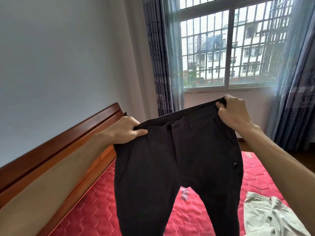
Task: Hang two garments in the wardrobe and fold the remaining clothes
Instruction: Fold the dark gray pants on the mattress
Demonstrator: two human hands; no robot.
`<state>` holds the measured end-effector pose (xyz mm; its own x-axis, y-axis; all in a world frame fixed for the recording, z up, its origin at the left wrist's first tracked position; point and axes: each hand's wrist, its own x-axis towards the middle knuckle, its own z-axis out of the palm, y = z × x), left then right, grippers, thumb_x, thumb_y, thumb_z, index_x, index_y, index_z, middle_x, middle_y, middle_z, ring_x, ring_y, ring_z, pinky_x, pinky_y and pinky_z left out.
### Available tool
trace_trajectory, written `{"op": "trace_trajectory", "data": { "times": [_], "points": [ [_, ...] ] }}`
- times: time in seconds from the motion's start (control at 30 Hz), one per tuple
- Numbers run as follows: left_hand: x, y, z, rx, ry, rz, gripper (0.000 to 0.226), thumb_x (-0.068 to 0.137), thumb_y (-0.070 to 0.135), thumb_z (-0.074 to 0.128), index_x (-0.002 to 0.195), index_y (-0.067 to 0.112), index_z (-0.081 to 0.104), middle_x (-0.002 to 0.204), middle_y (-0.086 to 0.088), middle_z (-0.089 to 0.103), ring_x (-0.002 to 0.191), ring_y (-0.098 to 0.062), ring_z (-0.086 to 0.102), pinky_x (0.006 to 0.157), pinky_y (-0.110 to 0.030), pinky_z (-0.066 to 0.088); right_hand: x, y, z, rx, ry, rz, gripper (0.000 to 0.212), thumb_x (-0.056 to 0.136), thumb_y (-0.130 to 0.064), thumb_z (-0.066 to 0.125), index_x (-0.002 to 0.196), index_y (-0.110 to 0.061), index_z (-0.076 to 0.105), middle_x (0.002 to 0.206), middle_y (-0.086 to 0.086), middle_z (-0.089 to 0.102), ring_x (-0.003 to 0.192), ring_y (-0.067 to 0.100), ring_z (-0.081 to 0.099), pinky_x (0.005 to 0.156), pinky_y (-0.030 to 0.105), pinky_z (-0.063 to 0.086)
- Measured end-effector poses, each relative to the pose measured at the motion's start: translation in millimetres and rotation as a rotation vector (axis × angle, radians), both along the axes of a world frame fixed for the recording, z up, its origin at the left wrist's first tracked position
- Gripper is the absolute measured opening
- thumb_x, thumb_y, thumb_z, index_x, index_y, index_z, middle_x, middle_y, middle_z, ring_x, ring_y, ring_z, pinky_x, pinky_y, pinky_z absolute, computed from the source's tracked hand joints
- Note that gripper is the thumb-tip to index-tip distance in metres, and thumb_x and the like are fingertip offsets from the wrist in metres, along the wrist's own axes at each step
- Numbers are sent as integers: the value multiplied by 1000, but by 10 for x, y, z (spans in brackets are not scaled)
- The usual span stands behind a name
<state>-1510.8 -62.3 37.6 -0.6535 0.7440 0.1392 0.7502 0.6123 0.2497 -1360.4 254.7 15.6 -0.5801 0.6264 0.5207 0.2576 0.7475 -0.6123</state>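
A pair of black trousers [179, 167] hangs in the air in front of me, front side facing me, legs dangling over the bed. My left hand [126, 130] pinches the left end of the waistband. My right hand [233, 111] grips the right end, held a little higher, so the waistband is stretched and tilted. A pale beige garment [265, 217] lies crumpled on the mattress at the lower right. No wardrobe is in view.
A red quilted mattress [95, 210] fills the bottom of the view. A wooden headboard [68, 138] runs along the left wall. Ahead is a barred window [228, 48] with blue curtains [162, 65] on both sides.
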Motion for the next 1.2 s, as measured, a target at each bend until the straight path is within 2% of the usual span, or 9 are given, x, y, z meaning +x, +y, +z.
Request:
{"op": "trace_trajectory", "data": {
  "times": [0.23, 0.37, 0.53, 0.67, 0.83, 0.93, 1.07, 1.13, 1.2],
  "points": [
    [188, 187, 134, 182, -621, 151, 57, 74, 47, 74, 84, -8, 65, 81, -20, 66, 74, -27, 56, 68, -36, 45, 93, -390, 111, 46, 125, 142, 25, 99, -26, 54, 103, -4, 64, 91, 10, 67, 82, 25, 57, 73, 30, 40],
    [324, 415, 179, 485, -968, 198, 17, 89, 18, 67, 86, 2, 61, 76, -14, 63, 64, -18, 62, 53, -21, 55, 188, -826, 115, 146, 234, 312, 16, 96, -25, 60, 99, -11, 66, 77, -6, 64, 66, 2, 55, 62, 11, 37],
    [488, 660, 239, 655, -1152, 223, 26, 97, 12, 52, 72, 8, 55, 50, -5, 64, 40, -10, 62, 41, -20, 53, 248, -1183, 59, 170, 328, 430, 8, 95, -21, 64, 100, -16, 68, 69, -21, 58, 63, -6, 55, 64, 1, 35],
    [572, 698, 237, 703, -1177, 226, 30, 99, 12, 46, 72, 6, 57, 51, -7, 66, 41, -13, 65, 41, -19, 53, 271, -1201, 81, 21, 348, 465, 8, 93, -25, 67, 95, -19, 73, 71, -13, 70, 67, -1, 65, 66, 12, 44],
    [645, 741, 188, 850, -1194, 216, 22, 102, 12, 44, 93, 2, 61, 62, -10, 69, 47, -16, 68, 43, -25, 56, 390, -1277, 124, -4, 165, 618, 38, 79, -56, 70, 105, -28, 74, 84, -10, 74, 80, 2, 68, 73, 20, 52],
    [662, 707, 209, 787, -1155, 151, 32, 102, 21, 46, 89, -2, 63, 67, -15, 73, 57, -21, 73, 49, -27, 58, 296, -1143, 98, -4, 260, 520, 17, 79, -23, 81, 94, -25, 75, 80, -11, 73, 74, -2, 65, 70, 16, 48],
    [563, 591, 92, 767, -690, 139, 55, 95, 53, 52, 109, 2, 68, 97, -13, 76, 95, -29, 74, 71, -35, 60, 313, -914, 137, -456, 338, 572, 28, 78, 7, 77, 81, -20, 74, 76, 0, 72, 70, 8, 65, 73, 26, 57],
    [421, 537, -71, 774, -348, 125, 68, 82, 63, 66, 130, 18, 54, 121, 3, 65, 112, -17, 63, 91, -34, 54, 378, -834, 150, -624, 344, 633, 24, 78, 10, 74, 86, -13, 74, 75, 2, 73, 68, 10, 68, 65, 24, 58],
    [324, 534, -183, 675, -360, 89, 104, 68, 63, 80, 151, 30, 26, 141, 6, 42, 129, -12, 45, 100, -30, 42, 413, -774, 152, -727, 367, 700, 24, 74, 11, 75, 85, -11, 75, 75, 3, 74, 69, 14, 70, 62, 23, 57]
  ]
}}
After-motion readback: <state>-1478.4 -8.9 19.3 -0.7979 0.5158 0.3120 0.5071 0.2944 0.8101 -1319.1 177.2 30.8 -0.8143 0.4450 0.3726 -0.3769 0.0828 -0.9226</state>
